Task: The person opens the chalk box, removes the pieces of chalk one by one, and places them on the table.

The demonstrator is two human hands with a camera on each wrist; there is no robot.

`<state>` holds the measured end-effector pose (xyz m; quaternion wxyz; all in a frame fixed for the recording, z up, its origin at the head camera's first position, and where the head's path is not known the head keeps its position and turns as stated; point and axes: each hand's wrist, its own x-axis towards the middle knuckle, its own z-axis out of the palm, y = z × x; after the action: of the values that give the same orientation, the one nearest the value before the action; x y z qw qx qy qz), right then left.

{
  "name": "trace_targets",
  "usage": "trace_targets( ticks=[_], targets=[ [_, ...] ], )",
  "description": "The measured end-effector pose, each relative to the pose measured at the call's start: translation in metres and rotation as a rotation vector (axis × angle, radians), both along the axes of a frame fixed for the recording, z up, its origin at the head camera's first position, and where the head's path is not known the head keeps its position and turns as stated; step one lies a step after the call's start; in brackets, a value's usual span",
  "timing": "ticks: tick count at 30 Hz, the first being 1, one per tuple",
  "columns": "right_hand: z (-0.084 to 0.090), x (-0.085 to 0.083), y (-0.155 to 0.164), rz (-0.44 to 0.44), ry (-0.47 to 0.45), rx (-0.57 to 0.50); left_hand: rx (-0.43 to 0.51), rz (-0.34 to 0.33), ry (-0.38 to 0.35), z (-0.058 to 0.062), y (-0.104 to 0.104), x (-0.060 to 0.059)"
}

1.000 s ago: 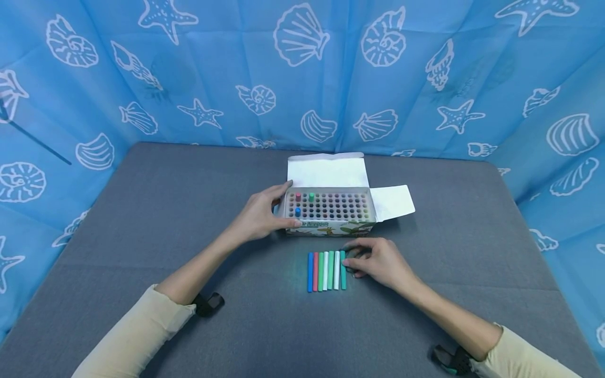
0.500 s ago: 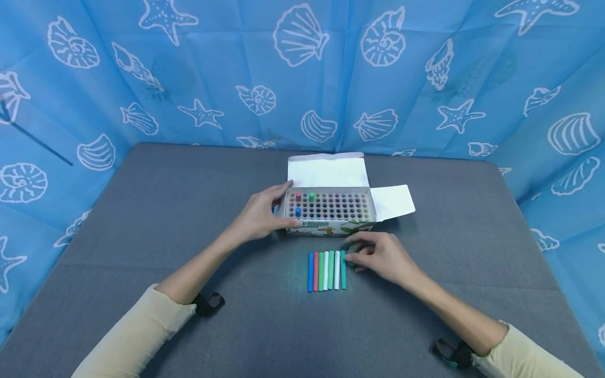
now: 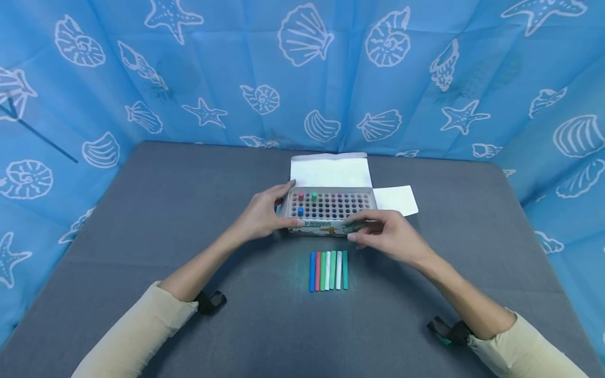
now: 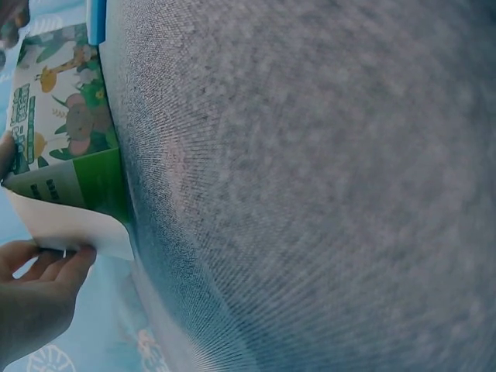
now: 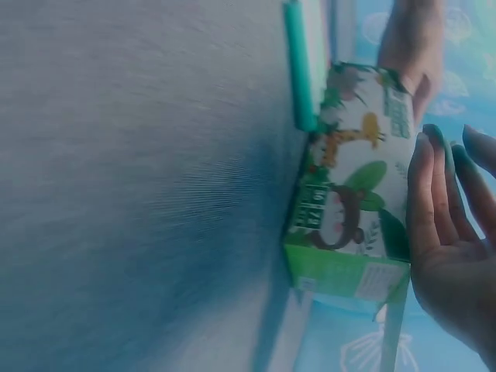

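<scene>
Blue seashell-print cloth walls in a grey table (image 3: 142, 220). At frame centre stands the open chalk box (image 3: 331, 207), flaps up, a few sticks upright at its left end. The left hand (image 3: 262, 215) grips the box's left end. The right hand (image 3: 389, 236) hovers at its front right corner, fingers loosely bent, holding nothing I can see. Seven chalk sticks (image 3: 329, 270) lie side by side just below. A careless nudge could tip the light box or scatter the row.
</scene>
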<state>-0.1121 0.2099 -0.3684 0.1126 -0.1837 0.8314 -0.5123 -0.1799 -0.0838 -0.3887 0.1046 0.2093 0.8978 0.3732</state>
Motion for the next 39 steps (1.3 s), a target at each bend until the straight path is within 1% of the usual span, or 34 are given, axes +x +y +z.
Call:
trace_targets(
  ticks=[3, 8, 13, 17, 24, 29, 34, 39],
  targets=[
    [0.003, -0.009, -0.004, -0.019, 0.040, -0.002, -0.001, 0.000, 0.005, 0.001, 0.001, -0.001],
    [0.008, -0.022, -0.012, -0.054, 0.115, 0.043, 0.013, 0.001, -0.006, 0.001, 0.001, -0.001],
    [0.011, -0.031, -0.020, -0.068, 0.129, 0.060, 0.030, 0.008, -0.016, 0.000, 0.001, -0.001],
    [0.009, -0.041, -0.024, -0.073, 0.150, 0.092, 0.019, 0.010, -0.014, -0.001, 0.000, -0.001],
    [0.005, -0.059, -0.033, -0.074, 0.151, 0.164, 0.021, 0.008, -0.022, -0.002, -0.001, 0.001],
    [0.002, -0.070, -0.041, -0.063, 0.135, 0.188, 0.034, 0.001, -0.020, -0.002, -0.002, 0.001],
    [-0.001, -0.076, -0.046, -0.049, 0.116, 0.220, 0.044, -0.005, -0.020, -0.003, -0.003, -0.002],
    [-0.002, -0.079, -0.050, -0.071, 0.103, 0.231, 0.037, -0.025, 0.003, -0.001, -0.004, -0.006]
  ],
)
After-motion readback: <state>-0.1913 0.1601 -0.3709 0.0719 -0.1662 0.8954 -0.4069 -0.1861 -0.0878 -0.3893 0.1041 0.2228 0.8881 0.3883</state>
